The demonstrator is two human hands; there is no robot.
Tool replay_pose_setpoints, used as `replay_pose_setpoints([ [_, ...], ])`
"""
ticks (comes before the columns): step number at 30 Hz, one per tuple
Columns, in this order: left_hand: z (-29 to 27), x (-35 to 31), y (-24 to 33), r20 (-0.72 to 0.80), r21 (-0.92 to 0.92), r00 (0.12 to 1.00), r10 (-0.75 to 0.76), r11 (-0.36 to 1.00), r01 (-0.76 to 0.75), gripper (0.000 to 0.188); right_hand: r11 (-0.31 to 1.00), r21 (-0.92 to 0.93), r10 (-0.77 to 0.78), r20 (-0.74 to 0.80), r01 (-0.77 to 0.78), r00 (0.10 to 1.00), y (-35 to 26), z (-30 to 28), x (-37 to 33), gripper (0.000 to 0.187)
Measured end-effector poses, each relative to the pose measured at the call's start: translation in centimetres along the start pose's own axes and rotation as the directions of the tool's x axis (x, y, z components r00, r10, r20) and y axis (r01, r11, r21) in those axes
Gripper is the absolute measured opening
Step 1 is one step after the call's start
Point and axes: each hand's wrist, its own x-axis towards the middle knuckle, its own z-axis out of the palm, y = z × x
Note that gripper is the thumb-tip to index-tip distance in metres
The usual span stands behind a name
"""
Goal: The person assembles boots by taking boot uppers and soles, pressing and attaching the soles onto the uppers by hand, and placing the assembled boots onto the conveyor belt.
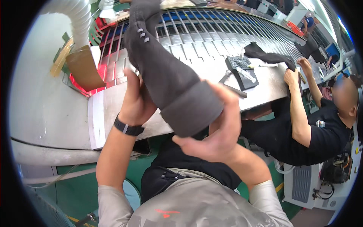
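A long dark grey boot-like piece (166, 72) is held up in front of me, its wide folded cuff (193, 108) nearest me and its narrow, bent end pointing away. Three small pale loops show on its far part. My left hand (138, 100), with a black band on the wrist, holds its left side; the thumb is up and the other fingers are mostly hidden behind it. My right hand (223, 125) grips the cuff from the right, thumb below the near edge and fingers over the far side.
Beyond is a slatted metal conveyor (211, 45). On the metal table to the right lie a hammer (232, 85), a black block (242, 72) with white tools, and another dark piece (268, 56) held by a seated co-worker (321, 125). A brown board (85, 70) and a white hose (77, 22) stand at left.
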Motion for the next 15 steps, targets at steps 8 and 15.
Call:
replay_pose_setpoints([
  [8, -1.9, 4.1, 0.9, -0.175, 0.337, 0.962, 0.208, 0.931, -0.14, 0.074, 0.982, -0.175, -0.076, -0.017, 0.072, 0.997, 4.0, 5.2, -3.1, 0.118],
  [15, -1.2, 4.5, 1.1, -0.256, 0.248, 0.951, 0.175, 0.963, -0.11, 0.064, 0.97, -0.24, -0.047, -0.009, 0.044, 0.999, 3.6, 5.5, -3.3, 0.138],
])
